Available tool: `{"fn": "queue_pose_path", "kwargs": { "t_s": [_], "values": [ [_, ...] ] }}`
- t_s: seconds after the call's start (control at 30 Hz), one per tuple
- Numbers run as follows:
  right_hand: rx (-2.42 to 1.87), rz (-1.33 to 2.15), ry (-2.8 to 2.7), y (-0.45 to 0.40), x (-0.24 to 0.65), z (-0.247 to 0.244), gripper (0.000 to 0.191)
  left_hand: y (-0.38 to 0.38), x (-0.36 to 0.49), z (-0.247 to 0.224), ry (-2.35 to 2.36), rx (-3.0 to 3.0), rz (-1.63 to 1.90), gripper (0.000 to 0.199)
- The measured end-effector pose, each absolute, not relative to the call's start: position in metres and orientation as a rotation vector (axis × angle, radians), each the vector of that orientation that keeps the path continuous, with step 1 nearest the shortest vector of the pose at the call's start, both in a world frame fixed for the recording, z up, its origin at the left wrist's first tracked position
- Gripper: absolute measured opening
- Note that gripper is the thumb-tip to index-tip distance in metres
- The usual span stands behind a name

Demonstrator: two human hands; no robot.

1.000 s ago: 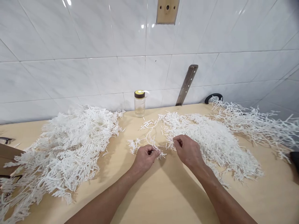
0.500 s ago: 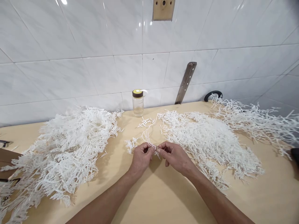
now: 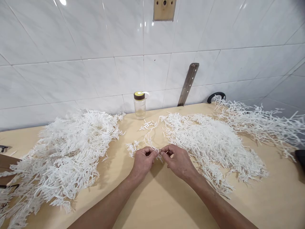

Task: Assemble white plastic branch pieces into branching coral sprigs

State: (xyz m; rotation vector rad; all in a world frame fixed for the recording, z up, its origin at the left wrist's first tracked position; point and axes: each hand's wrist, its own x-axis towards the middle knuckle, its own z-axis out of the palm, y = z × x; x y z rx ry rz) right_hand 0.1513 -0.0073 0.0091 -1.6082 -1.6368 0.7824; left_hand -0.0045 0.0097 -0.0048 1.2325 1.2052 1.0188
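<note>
Near the middle of the wooden table (image 3: 152, 200), my left hand (image 3: 144, 160) pinches a thin white branched strand (image 3: 149, 140) between thumb and finger. My right hand (image 3: 177, 159) is closed in a pinch at the same strand, its fingertips almost touching those of the left. Part of the strand hangs below the fingertips, and the rest runs up and away behind them. Small white sprigs (image 3: 132, 148) lie just left of my left hand. A large heap of white branched pieces (image 3: 71, 152) is on the left, another heap (image 3: 214, 140) on the right.
A clear jar (image 3: 139, 106) with a dark and yellow lid stands by the tiled wall. A metal strip (image 3: 188, 83) leans on the wall. Behind the right heap are a black curved object (image 3: 216, 96) and looser white branches (image 3: 264, 122). A brown box (image 3: 7, 167) sits at the left edge.
The view has shifted slightly. The fingers of my right hand have curled in a little more at the strand, while my left hand keeps its pinch.
</note>
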Motion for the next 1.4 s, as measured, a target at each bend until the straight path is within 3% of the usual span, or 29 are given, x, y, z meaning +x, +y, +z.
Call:
{"fn": "queue_pose_path", "kwargs": {
  "t_s": [0.17,0.47,0.67,0.87,1.07,1.13,1.3,1.4],
  "values": [
    [-1.646,0.817,-1.632,-0.007,0.151,0.008,0.021,0.009,-0.003,-0.009,1.279,1.400,1.096,0.023],
    [-1.624,0.566,-1.785,-0.007,0.144,0.002,0.015,0.008,-0.005,-0.013,1.351,1.789,1.171,0.020],
    [-1.638,0.823,-1.725,-0.008,0.137,0.000,0.015,0.005,-0.006,-0.015,1.330,1.940,1.238,0.017],
    [-1.766,0.201,-1.713,0.003,0.156,-0.007,0.014,0.006,-0.008,-0.008,1.272,1.804,1.298,0.020],
    [-1.709,0.111,-1.558,0.010,0.186,0.001,0.012,0.014,-0.008,-0.011,1.203,1.292,1.107,0.029],
    [-1.682,0.237,-1.546,0.008,0.184,0.004,0.017,0.015,-0.008,-0.009,1.178,1.215,1.096,0.033],
    [-1.461,1.232,-1.385,-0.003,0.159,0.004,0.038,0.015,-0.008,-0.002,1.156,1.173,1.085,0.037],
    [-1.236,1.548,-1.238,-0.006,0.149,-0.001,0.041,0.015,-0.008,-0.002,1.152,1.237,1.092,0.037]
  ]
}}
